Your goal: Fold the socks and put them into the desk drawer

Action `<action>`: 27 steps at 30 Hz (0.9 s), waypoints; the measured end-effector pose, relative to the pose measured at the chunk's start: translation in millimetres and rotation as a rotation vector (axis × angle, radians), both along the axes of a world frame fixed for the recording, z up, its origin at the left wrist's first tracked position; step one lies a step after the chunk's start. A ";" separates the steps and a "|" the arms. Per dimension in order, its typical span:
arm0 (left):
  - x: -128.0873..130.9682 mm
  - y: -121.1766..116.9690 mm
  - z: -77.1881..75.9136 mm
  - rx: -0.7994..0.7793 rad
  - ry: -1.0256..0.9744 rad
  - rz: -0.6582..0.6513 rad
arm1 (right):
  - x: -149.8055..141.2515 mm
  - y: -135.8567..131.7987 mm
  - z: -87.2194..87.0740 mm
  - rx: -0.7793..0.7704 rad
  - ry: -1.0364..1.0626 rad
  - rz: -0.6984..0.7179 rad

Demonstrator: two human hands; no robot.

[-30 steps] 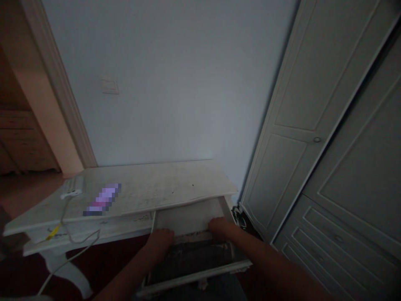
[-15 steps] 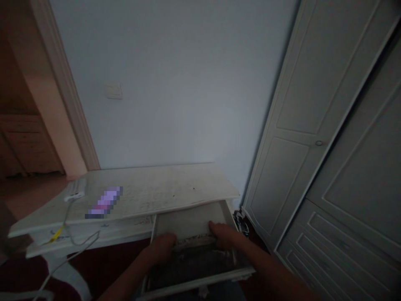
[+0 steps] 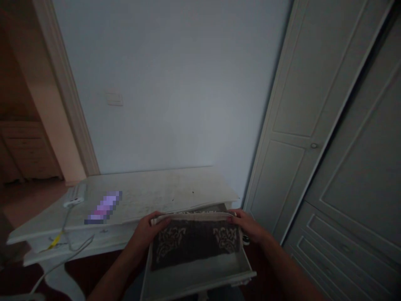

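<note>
A folded dark cloth with pale scroll patterns and a light edge is tilted up over a pulled-out white drawer. My left hand grips its upper left corner, the thumb lying on the near face. At the upper right corner my right hand pinches the same edge. The lower part of the cloth hangs down into the drawer, and the pale drawer bottom shows in front of it. The fingers behind the cloth are hidden.
The drawer sticks out of a white table. On its left lie a blurred-out purple object and a white power strip with a cable and yellow tag. A white wardrobe stands to the right, a wall behind.
Both hands have risen and drawn the cloth's far edge up from inside the drawer. Its patterned face now shows, and the drawer bottom near the front has come into view.
</note>
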State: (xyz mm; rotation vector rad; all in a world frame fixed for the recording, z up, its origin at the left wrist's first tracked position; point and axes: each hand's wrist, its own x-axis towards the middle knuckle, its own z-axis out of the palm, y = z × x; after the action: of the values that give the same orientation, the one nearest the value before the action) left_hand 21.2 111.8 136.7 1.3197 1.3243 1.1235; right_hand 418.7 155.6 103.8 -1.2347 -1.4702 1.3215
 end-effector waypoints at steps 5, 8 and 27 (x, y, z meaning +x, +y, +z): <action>-3.5 0.1 -30.5 0.002 -0.016 0.080 | -38.1 -18.3 -22.6 -0.284 0.372 -0.055; -9.3 1.0 -37.5 0.069 0.098 0.199 | -53.8 -32.5 -33.5 -0.350 0.529 -0.001; 114.9 -64.8 -65.6 0.181 0.362 -0.300 | -152.8 -84.7 -74.4 -0.165 0.634 0.072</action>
State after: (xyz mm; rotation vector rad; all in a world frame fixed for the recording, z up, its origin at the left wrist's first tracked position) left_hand 136.1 47.0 71.1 1.8536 1.2410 0.8363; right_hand 265.9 70.8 29.4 -0.7505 -0.9708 1.7094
